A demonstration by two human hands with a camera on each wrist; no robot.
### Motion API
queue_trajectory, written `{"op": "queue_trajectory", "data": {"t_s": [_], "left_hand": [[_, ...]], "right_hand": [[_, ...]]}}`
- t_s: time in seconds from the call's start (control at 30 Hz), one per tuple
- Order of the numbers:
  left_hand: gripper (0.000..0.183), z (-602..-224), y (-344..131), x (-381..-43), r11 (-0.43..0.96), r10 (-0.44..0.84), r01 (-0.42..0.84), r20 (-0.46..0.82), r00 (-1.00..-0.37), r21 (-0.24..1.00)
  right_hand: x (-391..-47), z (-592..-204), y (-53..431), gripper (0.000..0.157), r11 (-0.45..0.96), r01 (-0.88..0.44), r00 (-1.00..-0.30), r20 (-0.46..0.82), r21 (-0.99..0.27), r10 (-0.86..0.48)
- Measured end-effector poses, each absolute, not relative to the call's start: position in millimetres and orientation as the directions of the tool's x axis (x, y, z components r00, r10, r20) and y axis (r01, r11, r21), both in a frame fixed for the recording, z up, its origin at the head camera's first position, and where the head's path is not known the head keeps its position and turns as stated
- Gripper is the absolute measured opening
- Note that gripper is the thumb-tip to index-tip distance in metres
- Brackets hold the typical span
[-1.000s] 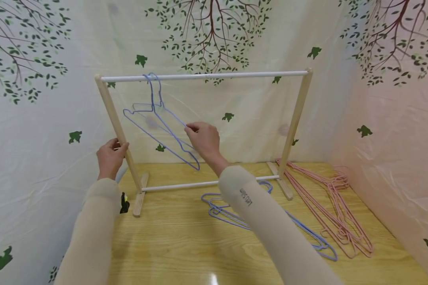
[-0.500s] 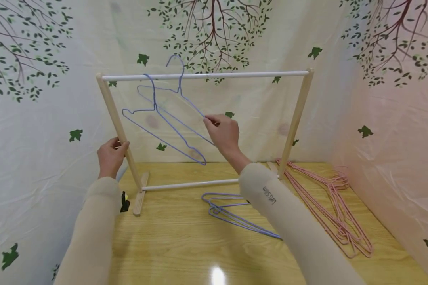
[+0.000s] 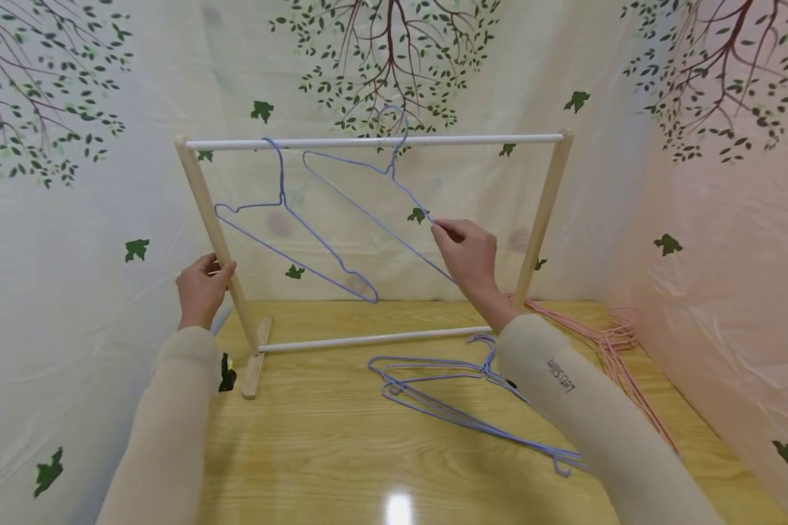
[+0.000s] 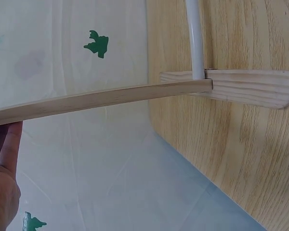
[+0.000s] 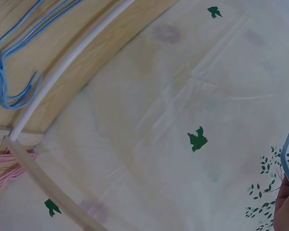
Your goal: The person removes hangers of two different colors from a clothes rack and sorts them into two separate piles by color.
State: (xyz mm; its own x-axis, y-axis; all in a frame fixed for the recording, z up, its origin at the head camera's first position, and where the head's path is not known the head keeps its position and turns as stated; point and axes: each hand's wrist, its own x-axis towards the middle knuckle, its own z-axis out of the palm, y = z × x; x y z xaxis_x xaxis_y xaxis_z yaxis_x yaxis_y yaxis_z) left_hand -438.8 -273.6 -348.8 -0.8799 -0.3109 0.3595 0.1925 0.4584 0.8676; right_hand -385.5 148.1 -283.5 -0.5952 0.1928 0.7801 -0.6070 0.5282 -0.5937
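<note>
My right hand (image 3: 471, 255) pinches a blue clothes hanger (image 3: 391, 169) by its sloping shoulder. Its hook stands above the white rail of the clothes rack (image 3: 341, 143); whether the hook is in front of or behind the rail I cannot tell. Only the edge of that hand and a bit of blue wire (image 5: 284, 154) show in the right wrist view. To the left, a second blue hanger (image 3: 282, 175) hangs from the rail. My left hand (image 3: 200, 292) holds the rack's left wooden post (image 3: 202, 200) between thumb and fingers, partly behind it.
Several blue hangers (image 3: 484, 373) lie overlapping on the wooden table (image 3: 328, 452) before the rack, partly behind my right sleeve. Pink hangers (image 3: 611, 337) are piled at the right, by the curtain. The rack's lower bar (image 3: 368, 340) runs just above the tabletop.
My right hand has lifted its hanger's hook above the rail and carried it to the right, away from the other hanger, which has swung slightly. The left hand stays on the post.
</note>
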Motion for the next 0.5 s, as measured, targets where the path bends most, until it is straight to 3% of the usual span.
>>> {"op": "queue_trajectory", "data": {"t_s": [0.2,0.5], "left_hand": [[0.048,-350.2,-276.3,-448.2,0.454,-0.299,0.168,0.328,-0.896,0.875],[0.050,-352.4,-280.0,-465.2,0.468,-0.291,0.163,0.326,-0.899,0.869]], "right_hand": [[-376.5,-292.6,184.4,0.015,0.511,-0.584,-0.621,0.752,-0.630,0.218],[-354.2,-328.3,234.4,0.018,0.610,-0.479,-0.687,0.702,-0.631,0.187]]}}
